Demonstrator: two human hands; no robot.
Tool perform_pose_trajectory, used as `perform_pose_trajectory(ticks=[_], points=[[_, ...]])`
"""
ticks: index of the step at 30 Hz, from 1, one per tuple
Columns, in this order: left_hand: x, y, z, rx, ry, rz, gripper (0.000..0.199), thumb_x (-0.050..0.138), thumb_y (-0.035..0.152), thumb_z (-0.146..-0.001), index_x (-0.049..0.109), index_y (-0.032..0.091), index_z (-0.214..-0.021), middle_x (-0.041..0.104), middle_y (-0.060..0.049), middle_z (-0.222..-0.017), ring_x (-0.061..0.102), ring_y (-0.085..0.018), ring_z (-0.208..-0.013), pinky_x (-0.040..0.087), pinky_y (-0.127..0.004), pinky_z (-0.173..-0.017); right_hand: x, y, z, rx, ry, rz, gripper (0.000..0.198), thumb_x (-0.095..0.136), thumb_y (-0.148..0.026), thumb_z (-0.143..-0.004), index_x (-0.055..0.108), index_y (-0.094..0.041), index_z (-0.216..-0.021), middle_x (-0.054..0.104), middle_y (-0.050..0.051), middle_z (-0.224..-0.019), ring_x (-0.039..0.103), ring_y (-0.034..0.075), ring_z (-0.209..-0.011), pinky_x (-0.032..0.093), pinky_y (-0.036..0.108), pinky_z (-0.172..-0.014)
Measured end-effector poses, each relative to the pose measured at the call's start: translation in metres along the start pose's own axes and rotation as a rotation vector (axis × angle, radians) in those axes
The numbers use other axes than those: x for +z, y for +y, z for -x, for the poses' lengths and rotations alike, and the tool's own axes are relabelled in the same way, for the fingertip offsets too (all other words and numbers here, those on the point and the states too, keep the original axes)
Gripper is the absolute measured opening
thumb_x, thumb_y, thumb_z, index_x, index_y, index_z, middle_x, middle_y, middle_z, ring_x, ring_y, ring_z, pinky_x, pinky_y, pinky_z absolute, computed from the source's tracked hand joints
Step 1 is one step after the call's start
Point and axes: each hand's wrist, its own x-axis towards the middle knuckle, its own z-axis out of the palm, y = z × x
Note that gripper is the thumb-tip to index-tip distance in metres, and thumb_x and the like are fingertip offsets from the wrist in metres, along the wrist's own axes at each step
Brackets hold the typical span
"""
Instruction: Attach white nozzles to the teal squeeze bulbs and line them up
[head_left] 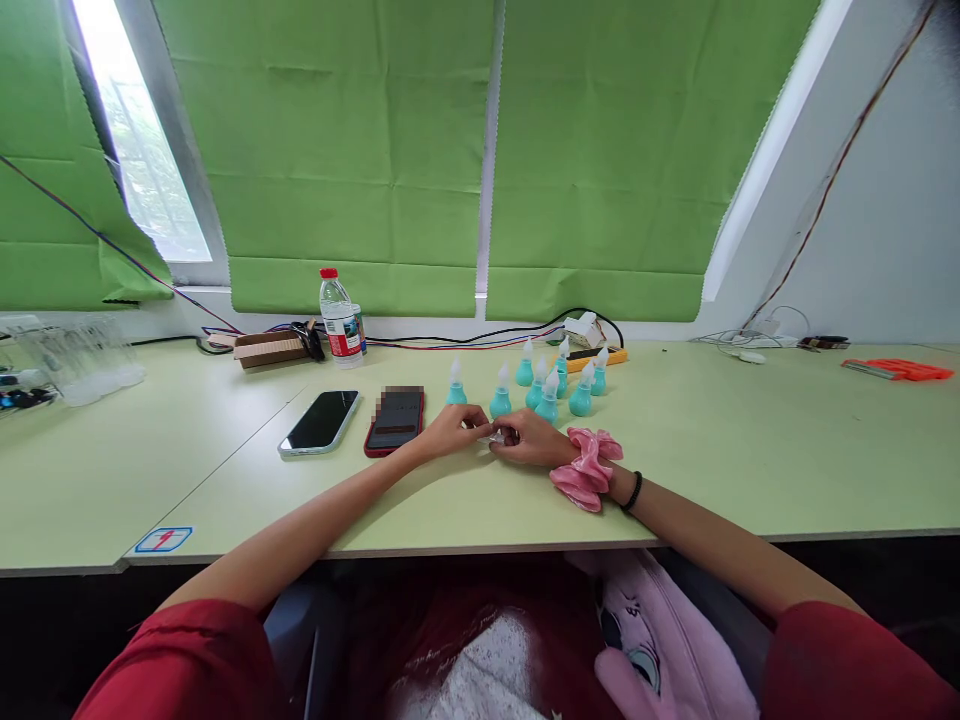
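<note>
My left hand (453, 431) and my right hand (529, 440) meet over the front middle of the table. Their fingers are pinched around a small clear piece (491, 436), mostly hidden by the fingertips, so its kind does not show. Just beyond them stand several small teal bulb-shaped things with whitish pointed tips. One teal bulb (455, 388) is behind my left hand, another (500, 396) is behind the gap between the hands, and a cluster including this bulb (548, 398) is behind my right hand. A pink scrunchie (587, 469) circles my right wrist.
Left of my hands lie a red-edged phone (395, 420) and a light-edged phone (319, 422). Farther back are a water bottle (342, 325), a cardboard box (270, 348) and a yellow-orange tool (596, 360). Orange-handled scissors (900, 369) lie far right; clear plastic containers (82, 360) far left.
</note>
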Motion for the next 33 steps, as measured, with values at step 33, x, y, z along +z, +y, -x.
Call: perform_pose_trajectory(ticks=[33], points=[[-0.0031,-0.0004,-0.0014,-0.132,-0.233,0.427,0.043,0.037,0.042,-0.078,0.052,0.012,-0.051,0.052,-0.002,-0.046,0.042,-0.009,-0.047,0.032,-0.023,-0.052,0.0013,0.0015,-0.0008,-0.07,0.139,-0.128,0.022,0.049,-0.034,-0.075,0.056,-0.013,-0.077,0.055,0.001,-0.062,0.048,0.008,-0.053,0.038,0.02,-0.053]])
